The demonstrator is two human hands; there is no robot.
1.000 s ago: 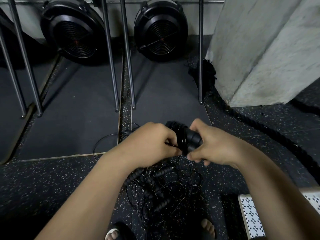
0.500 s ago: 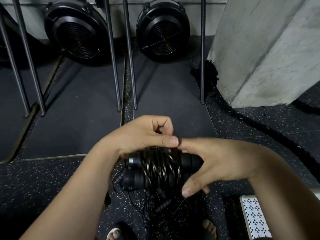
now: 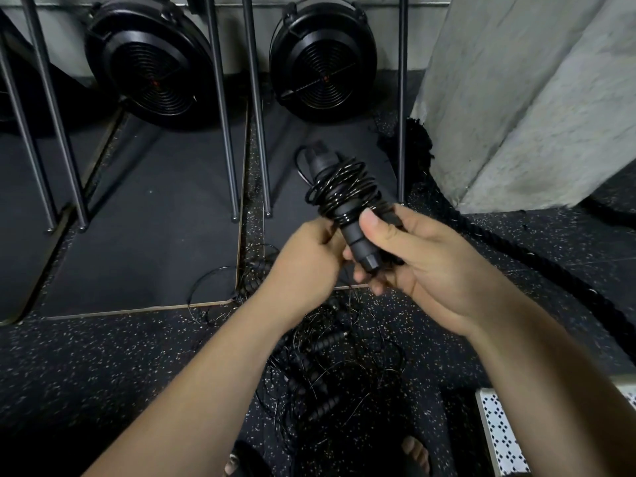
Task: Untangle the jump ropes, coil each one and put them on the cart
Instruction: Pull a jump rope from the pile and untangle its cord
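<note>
A coiled black jump rope (image 3: 340, 191), its thin cord wound round its two handles, points up and away from me at chest height. My right hand (image 3: 423, 266) grips the lower end of the handles, thumb pressed on top. My left hand (image 3: 309, 266) is curled against the same end from the left, fingers hidden behind the bundle. Below my arms a tangle of more black jump ropes (image 3: 323, 370) with ribbed handles lies on the speckled floor. A white perforated surface (image 3: 499, 432) shows at the bottom right; whether it is the cart I cannot tell.
Two black fan-wheel machines (image 3: 151, 60) (image 3: 320, 60) stand at the back behind slanted metal bars (image 3: 223, 132). A grey concrete pillar (image 3: 523, 98) rises on the right, with a thick black battle rope (image 3: 509, 249) curving along the floor beside it. My sandalled feet (image 3: 416, 449) are at the bottom.
The bundle has turned from lying crosswise between my hands to pointing upward. My right hand has shifted from cupping it to gripping its lower end; my left hand dropped from above to beside it.
</note>
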